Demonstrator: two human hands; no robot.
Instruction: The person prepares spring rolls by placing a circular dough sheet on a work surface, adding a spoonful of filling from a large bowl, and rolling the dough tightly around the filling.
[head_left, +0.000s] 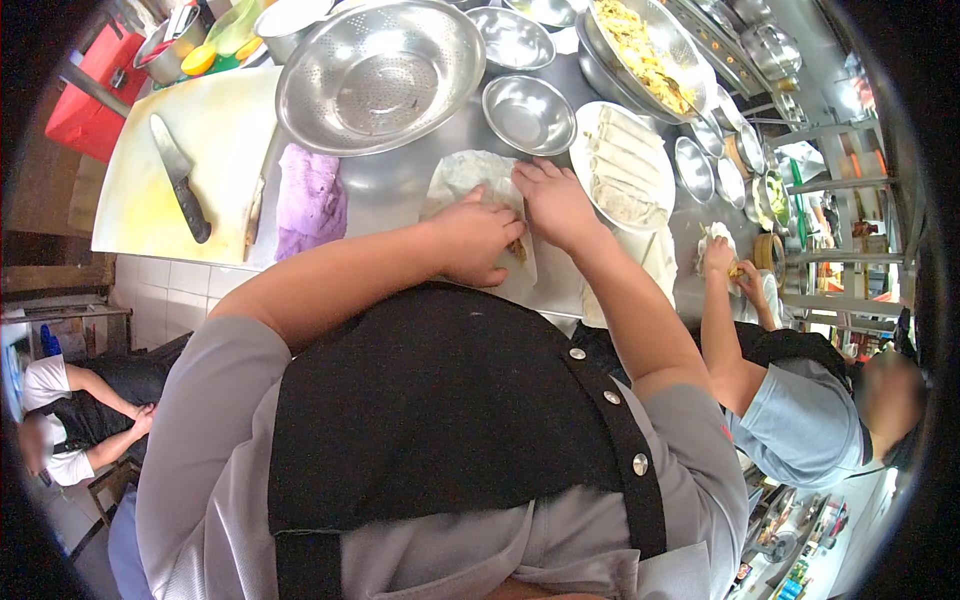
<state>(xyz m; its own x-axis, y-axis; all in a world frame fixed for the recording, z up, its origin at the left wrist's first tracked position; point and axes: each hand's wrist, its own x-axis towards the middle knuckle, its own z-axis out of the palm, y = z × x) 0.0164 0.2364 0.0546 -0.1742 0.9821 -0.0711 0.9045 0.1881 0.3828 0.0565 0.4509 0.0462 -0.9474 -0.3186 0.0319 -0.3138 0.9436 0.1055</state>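
Observation:
A thin pale wrapper (459, 174) lies flat on the steel table before me, with a strip of brown shredded filling (517, 251) on it. My left hand (480, 236) arches over the wrapper, its thumb towards me and its fingers beside the filling. At the wrapper's right edge, my right hand (555, 202) rests with its fingertips pointing away from me. Both palms are hidden, so whether either hand grips the wrapper is unclear. Just right of that hand, a white plate (581, 142) bears several pale rolls (626, 169). Flat pale sheets (654, 262) lie under my right forearm.
A knife (178, 180) rests on the white cutting board (225, 135) at left, beside a purple cloth (309, 199). Beyond stand a large perforated steel bowl (382, 82), small steel bowls (529, 114) and a colander of yellowish food (637, 45). A co-worker's hands (720, 259) work at right.

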